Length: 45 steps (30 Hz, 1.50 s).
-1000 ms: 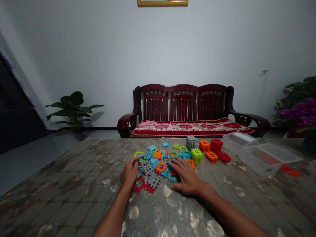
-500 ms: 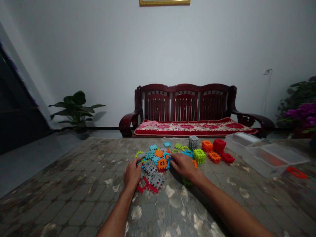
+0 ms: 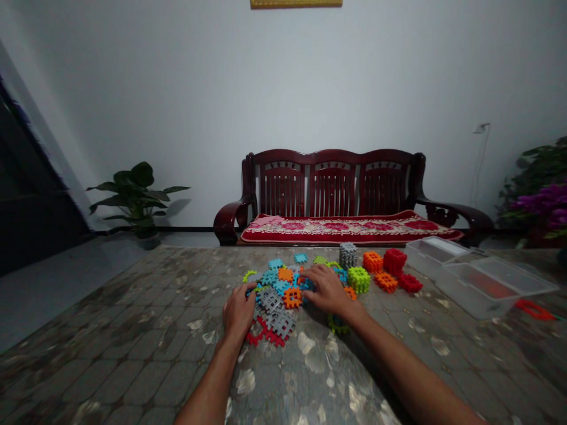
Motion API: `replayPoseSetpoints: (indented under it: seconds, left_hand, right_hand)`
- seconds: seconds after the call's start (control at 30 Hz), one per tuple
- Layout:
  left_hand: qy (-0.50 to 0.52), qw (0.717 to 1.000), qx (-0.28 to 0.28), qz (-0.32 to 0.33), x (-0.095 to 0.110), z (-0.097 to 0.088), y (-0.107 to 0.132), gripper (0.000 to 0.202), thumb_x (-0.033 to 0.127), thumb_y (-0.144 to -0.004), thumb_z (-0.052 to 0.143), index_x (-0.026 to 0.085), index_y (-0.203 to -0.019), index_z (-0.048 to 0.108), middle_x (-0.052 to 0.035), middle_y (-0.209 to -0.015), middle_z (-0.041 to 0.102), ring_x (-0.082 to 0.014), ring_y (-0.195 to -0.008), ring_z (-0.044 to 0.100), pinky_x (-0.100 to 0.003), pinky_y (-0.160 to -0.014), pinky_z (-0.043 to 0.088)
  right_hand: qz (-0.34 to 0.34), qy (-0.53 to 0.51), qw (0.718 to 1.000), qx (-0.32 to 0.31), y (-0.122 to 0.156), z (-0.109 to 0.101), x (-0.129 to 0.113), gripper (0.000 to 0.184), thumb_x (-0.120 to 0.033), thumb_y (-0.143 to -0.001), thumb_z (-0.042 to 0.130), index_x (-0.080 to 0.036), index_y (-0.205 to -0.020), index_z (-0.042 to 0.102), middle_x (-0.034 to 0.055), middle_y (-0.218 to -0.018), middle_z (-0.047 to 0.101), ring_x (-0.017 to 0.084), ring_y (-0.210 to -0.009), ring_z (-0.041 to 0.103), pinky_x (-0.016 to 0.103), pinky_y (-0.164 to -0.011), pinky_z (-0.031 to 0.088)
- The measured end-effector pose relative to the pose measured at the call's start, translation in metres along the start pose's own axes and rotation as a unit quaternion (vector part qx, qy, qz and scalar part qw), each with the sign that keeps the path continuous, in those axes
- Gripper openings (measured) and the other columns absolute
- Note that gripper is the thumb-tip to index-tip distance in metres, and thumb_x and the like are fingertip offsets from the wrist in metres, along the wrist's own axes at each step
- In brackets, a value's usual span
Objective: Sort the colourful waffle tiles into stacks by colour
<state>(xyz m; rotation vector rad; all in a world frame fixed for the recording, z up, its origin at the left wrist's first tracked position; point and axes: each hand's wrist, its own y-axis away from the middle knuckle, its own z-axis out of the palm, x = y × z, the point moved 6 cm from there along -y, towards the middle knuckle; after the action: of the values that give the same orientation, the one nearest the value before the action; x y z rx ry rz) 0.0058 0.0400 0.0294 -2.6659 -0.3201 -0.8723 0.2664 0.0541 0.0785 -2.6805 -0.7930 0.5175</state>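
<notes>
A loose heap of plastic interlocking pieces lies on the table, with grey pieces (image 3: 281,323), red pieces (image 3: 273,337), orange pieces (image 3: 292,297) and light-blue pieces (image 3: 275,264). At the heap's left edge is my left hand (image 3: 239,308), its fingers curled in, with a bit of blue at the fingertips; what they hold is partly hidden. My right hand (image 3: 328,290) reaches over the heap's right side, thumb and fingers apart above blue pieces (image 3: 305,284). A yellow-green piece (image 3: 339,324) lies below its wrist.
Sorted stacks stand right of the heap: grey (image 3: 348,255), lime green (image 3: 358,279), orange (image 3: 372,261) and red (image 3: 394,260). Farther right is an open clear plastic box (image 3: 476,289), with an orange-red handle (image 3: 535,309) beside it. A wooden bench (image 3: 333,192) stands behind the table.
My right hand has lifted slightly and its fingers have spread from a tighter grasp over the blue pieces. My left hand has hardly moved.
</notes>
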Motion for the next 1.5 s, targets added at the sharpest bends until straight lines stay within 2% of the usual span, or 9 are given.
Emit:
replayPoseSetpoints:
  seconds: [0.17,0.37,0.6,0.77,0.87,1.07,1.27,1.37,1.5]
  left_hand:
    - [0.004,1.000,0.004,0.006,0.000,0.000,0.000,0.031,0.023,-0.093,0.048,0.025,-0.114,0.072,-0.0056,-0.125,0.072,-0.0222,-0.118,0.064,-0.036,-0.104,0.047]
    - [0.003,1.000,0.005,0.011,0.000,0.000,0.000,0.032,0.023,-0.093,0.048,0.025,-0.113,0.073,-0.0059,-0.126,0.072,-0.0234,-0.119,0.064,-0.037,-0.103,0.047]
    - [-0.002,1.000,0.000,0.003,0.001,-0.001,0.000,0.031,0.022,-0.092,0.049,0.028,-0.111,0.073,-0.0031,-0.124,0.073,-0.0210,-0.118,0.065,-0.034,-0.104,0.046]
    - [0.001,1.000,-0.003,0.001,0.000,-0.001,0.001,0.031,0.022,-0.093,0.049,0.027,-0.112,0.073,-0.0042,-0.125,0.072,-0.0215,-0.120,0.064,-0.035,-0.106,0.045]
    - [0.002,1.000,-0.003,0.005,0.001,-0.001,0.001,0.031,0.022,-0.094,0.048,0.027,-0.112,0.072,-0.0043,-0.126,0.072,-0.0212,-0.119,0.064,-0.035,-0.106,0.045]
    - [-0.003,1.000,-0.009,0.003,0.002,-0.001,0.001,0.031,0.022,-0.094,0.048,0.025,-0.113,0.073,-0.0061,-0.128,0.071,-0.0233,-0.121,0.063,-0.038,-0.106,0.045]
    - [-0.004,1.000,-0.007,0.005,0.003,-0.003,0.002,0.031,0.022,-0.094,0.048,0.026,-0.112,0.073,-0.0050,-0.126,0.072,-0.0222,-0.119,0.064,-0.035,-0.104,0.046]
    - [-0.004,1.000,-0.006,0.005,0.003,-0.003,0.001,0.031,0.021,-0.093,0.049,0.026,-0.112,0.073,-0.0045,-0.124,0.073,-0.0217,-0.118,0.064,-0.034,-0.103,0.046]
    - [-0.005,1.000,-0.002,0.008,0.004,-0.004,0.002,0.031,0.021,-0.092,0.049,0.026,-0.111,0.073,-0.0047,-0.124,0.073,-0.0222,-0.119,0.064,-0.035,-0.104,0.046]
  right_hand:
    - [-0.084,-0.001,0.992,-0.097,0.003,0.023,-0.026,0.051,-0.043,-0.084,0.075,-0.026,-0.131,0.064,0.0080,-0.127,0.068,0.028,-0.119,0.057,0.042,-0.103,0.039]
    - [-0.102,0.012,0.989,-0.104,0.003,0.025,-0.027,0.031,-0.030,-0.098,0.057,-0.020,-0.126,0.064,0.0108,-0.123,0.069,0.023,-0.114,0.061,0.032,-0.095,0.043]
    - [0.088,0.000,0.995,-0.048,-0.012,0.011,0.004,0.033,-0.034,-0.102,0.045,-0.024,-0.127,0.066,0.0083,-0.113,0.075,0.022,-0.104,0.068,0.029,-0.086,0.045]
    - [0.192,0.025,0.981,0.021,-0.014,-0.003,0.028,0.042,-0.029,-0.097,0.053,-0.021,-0.138,0.059,0.0115,-0.125,0.071,0.025,-0.116,0.063,0.033,-0.096,0.044]
    - [0.128,0.033,0.990,0.054,-0.009,-0.008,0.012,0.035,-0.024,-0.096,0.054,-0.022,-0.129,0.066,0.0105,-0.126,0.069,0.025,-0.118,0.058,0.036,-0.102,0.040]
    - [-0.028,0.050,0.996,-0.069,0.005,0.015,-0.045,0.019,-0.037,-0.095,0.062,-0.024,-0.100,0.075,0.0062,-0.102,0.070,0.023,-0.104,0.055,0.033,-0.088,0.039]
    - [-0.091,0.124,0.984,-0.091,0.004,0.042,-0.055,0.022,-0.027,-0.099,0.055,-0.019,-0.093,0.073,0.0095,-0.097,0.071,0.023,-0.098,0.055,0.034,-0.084,0.037]
    - [-0.087,0.098,0.989,-0.073,0.006,0.041,-0.055,0.021,-0.028,-0.099,0.054,-0.018,-0.093,0.072,0.0097,-0.097,0.071,0.022,-0.097,0.056,0.033,-0.085,0.038]
    - [0.024,-0.042,0.999,-0.007,0.005,0.026,-0.040,0.023,-0.032,-0.098,0.055,-0.020,-0.086,0.071,0.0046,-0.093,0.072,0.019,-0.093,0.059,0.029,-0.084,0.040]
